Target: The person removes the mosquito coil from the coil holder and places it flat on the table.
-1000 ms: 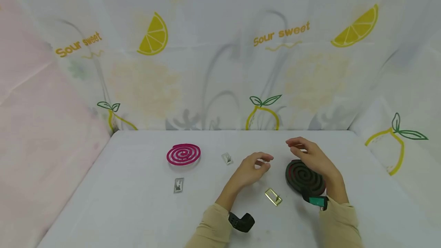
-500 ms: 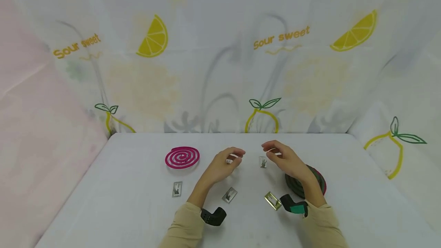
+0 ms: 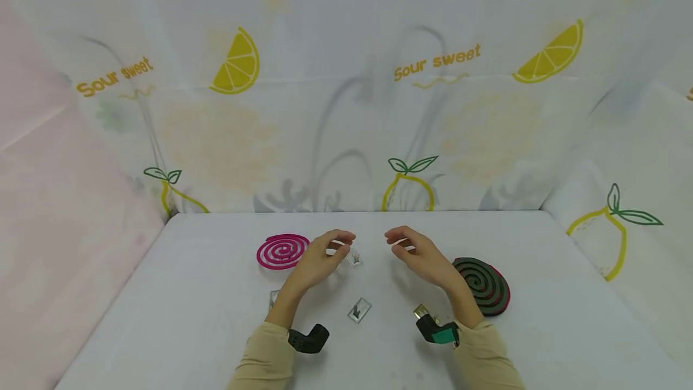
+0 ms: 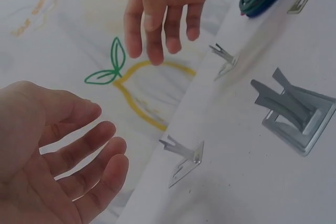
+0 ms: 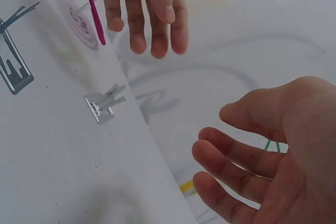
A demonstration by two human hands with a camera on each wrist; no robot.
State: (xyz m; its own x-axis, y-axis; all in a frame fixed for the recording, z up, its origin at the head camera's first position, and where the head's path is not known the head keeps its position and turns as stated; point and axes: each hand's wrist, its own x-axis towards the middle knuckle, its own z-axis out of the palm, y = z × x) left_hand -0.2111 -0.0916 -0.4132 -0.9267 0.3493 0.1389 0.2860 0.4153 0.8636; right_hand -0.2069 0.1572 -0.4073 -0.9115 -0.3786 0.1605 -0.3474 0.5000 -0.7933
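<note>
My left hand hovers over the table's middle, fingers loosely bent and holding nothing. Facing it, my right hand is also empty, its fingers relaxed. Just beside the left fingertips lies a silver mosquito-coil stand; another silver stand lies nearer the front. The left wrist view shows one more silver stand below my right hand, which hides it in the head view. A pink mosquito coil sits raised behind my left hand. Dark green coils with red edges lie stacked beside my right forearm.
A gold stand is partly covered by the right wrist camera. My left forearm partly hides a further silver stand. The white table meets a printed cloth backdrop at its back edge.
Both hands have swept left, the right one from over the green coils to the middle. The left forearm now overlaps a silver stand. No coil or stand has visibly been moved.
</note>
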